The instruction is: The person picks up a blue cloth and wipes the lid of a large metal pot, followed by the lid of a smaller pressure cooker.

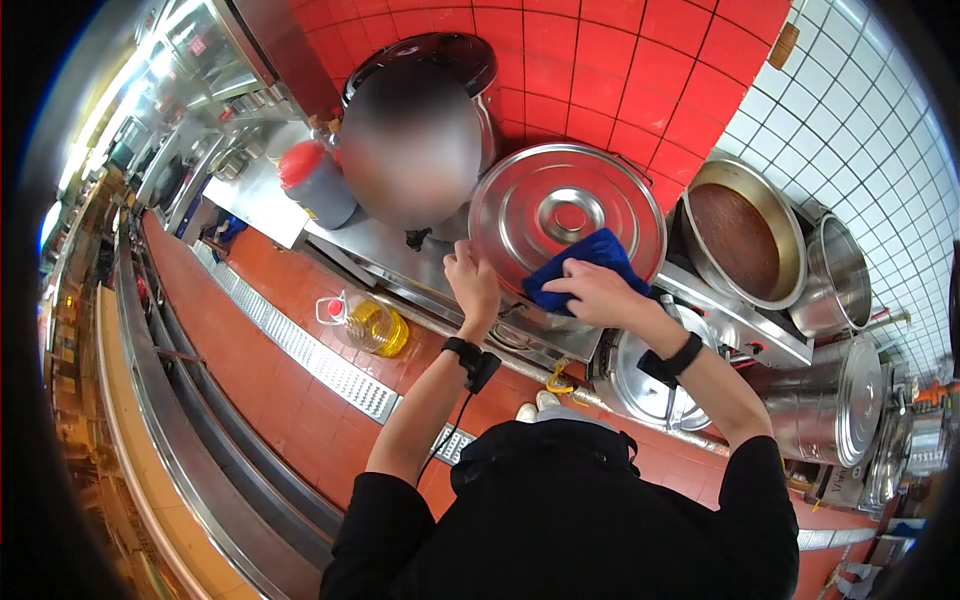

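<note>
A large round steel lid (520, 215) with a raised ring in its centre covers a pot against the red tiled wall. My right hand (597, 293) presses a folded blue cloth (590, 256) onto the lid's near right part, fingers bent over the fabric. At the lid's near left edge, my left hand (471, 283) is closed with its fingers curled. Whether it grips the rim or anything else is hidden from this angle. Both wrists wear black bands.
A wide pot of brown liquid (735, 240) stands to the right, with a tall steel pot (835, 275) beyond. On the left counter is a red-topped dark container (318, 190). An oil jug (372, 326) sits on the floor near a drain grate (300, 340). Several pots stand lower right.
</note>
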Action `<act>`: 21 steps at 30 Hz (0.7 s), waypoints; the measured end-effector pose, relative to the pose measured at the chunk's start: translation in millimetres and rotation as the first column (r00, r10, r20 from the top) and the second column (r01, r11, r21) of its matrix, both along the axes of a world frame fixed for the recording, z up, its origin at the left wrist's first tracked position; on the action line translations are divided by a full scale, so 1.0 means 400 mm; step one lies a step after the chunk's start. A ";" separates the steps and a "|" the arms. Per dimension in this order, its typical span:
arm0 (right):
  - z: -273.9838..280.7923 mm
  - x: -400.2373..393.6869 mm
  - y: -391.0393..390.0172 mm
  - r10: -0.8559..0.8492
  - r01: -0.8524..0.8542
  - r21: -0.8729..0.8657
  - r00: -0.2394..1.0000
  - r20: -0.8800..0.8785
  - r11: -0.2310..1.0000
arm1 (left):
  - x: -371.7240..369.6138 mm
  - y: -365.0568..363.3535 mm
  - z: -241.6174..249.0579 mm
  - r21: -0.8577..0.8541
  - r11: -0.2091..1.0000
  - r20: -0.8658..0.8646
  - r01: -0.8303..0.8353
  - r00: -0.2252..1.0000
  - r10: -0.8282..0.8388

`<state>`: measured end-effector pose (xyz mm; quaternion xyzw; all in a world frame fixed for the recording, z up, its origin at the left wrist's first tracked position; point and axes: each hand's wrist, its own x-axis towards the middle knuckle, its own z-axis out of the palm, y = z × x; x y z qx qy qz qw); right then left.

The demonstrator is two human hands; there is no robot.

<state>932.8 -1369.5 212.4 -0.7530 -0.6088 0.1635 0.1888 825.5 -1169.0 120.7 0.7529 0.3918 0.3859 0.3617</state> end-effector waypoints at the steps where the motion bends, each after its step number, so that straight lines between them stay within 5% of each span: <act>1: -0.013 -0.008 0.037 0.029 -0.030 0.025 0.997 0.070 0.999 | 0.001 0.002 0.000 0.008 1.000 0.002 0.008 1.000 -0.008; 10: -0.003 0.026 0.302 -0.009 0.009 0.002 0.986 0.166 1.000 | 0.004 0.002 0.002 0.015 1.000 0.006 -0.024 1.000 0.024; 21: -0.047 0.120 0.481 -0.368 0.361 0.099 0.927 0.065 0.927 | -0.008 -0.012 0.027 0.064 0.998 -0.084 0.006 0.996 -0.001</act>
